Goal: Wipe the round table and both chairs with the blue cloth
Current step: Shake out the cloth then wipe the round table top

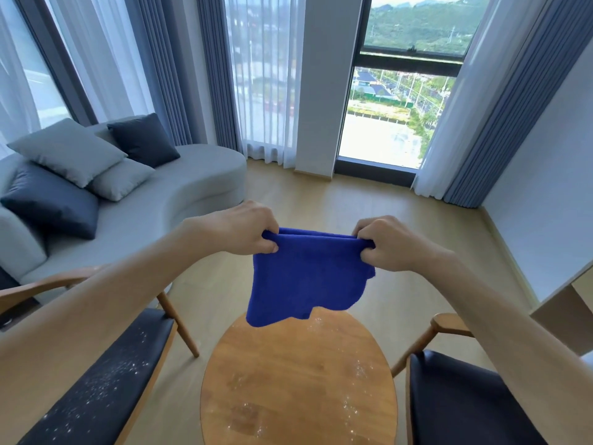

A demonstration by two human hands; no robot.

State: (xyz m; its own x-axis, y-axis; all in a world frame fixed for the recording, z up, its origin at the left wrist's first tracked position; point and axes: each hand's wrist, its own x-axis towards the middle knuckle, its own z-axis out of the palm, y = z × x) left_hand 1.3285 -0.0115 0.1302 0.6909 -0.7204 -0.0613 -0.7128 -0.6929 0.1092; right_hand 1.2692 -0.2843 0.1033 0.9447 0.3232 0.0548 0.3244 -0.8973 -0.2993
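Observation:
A blue cloth (pixel 308 277) hangs folded in the air above the far edge of the round wooden table (pixel 298 390). My left hand (pixel 247 229) grips its upper left corner and my right hand (pixel 390 245) grips its upper right corner, stretching the top edge between them. White specks and wet-looking smears lie on the table top. The left chair (pixel 106 377), wooden with a dark seat, has white crumbs scattered over the seat. The right chair (pixel 459 399) has a dark seat with no crumbs that I can make out.
A grey curved sofa (pixel 179 200) with several cushions stands at the left. Tall windows (pixel 398 101) with blue and white curtains fill the back wall. Light wooden floor (pixel 369 203) lies beyond the table. A pale wall and a wooden ledge (pixel 564 303) are at the right.

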